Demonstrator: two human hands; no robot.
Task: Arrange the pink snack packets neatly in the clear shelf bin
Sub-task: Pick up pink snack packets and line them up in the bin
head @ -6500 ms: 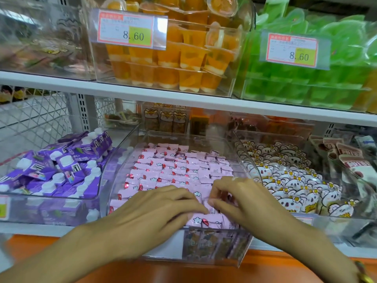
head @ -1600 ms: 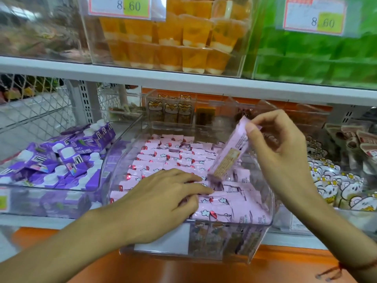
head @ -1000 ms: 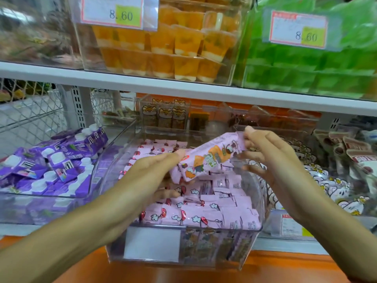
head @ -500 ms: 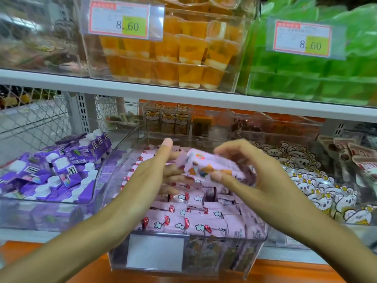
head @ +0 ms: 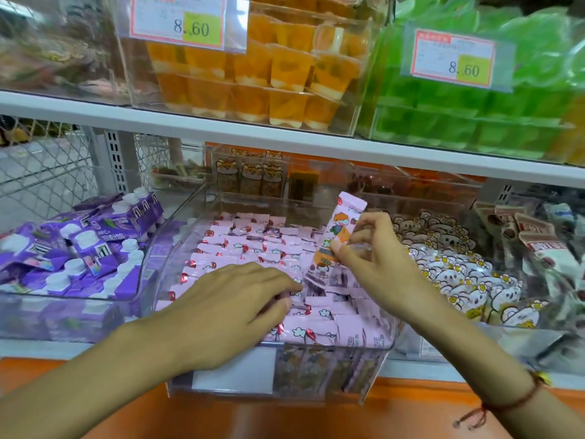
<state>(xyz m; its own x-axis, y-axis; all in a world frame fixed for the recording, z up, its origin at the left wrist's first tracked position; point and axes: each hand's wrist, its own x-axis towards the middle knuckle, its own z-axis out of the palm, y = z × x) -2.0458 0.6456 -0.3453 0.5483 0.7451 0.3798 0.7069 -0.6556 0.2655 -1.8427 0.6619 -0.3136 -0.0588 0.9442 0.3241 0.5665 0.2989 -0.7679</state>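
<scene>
The lifted packet (head: 340, 234) stands nearly upright above the right-hand middle of the bin (head: 376, 362), its long axis running from a low end near the packed rows up and slightly right to a sealed top edge well above them. Its printed face is towards the camera. The right hand (head: 376, 258) has it in a pinch grip about midway along its length, thumb on the near face and fingers curled behind, so the packet lies just left of and partly above that hand. Below it, the other packets (head: 253, 248) lie flat in rows across the bin, so the held one sits roughly crosswise to the way they lie; as I judge it, the coming move turns on tipping that long axis down until it matches the rows. The left hand (head: 234, 302) is lower and nearer the front, palm down on the front rows with fingers loosely bent, pressing rather than grasping; whether a fingertip pinches anything cannot be told. Its fingertips come close to the packet's low end, but the right hand alone carries it. The likely gap is just right of those fingertips. Purple cartons (head: 79, 248) fill the neighbouring bin to the left.
</scene>
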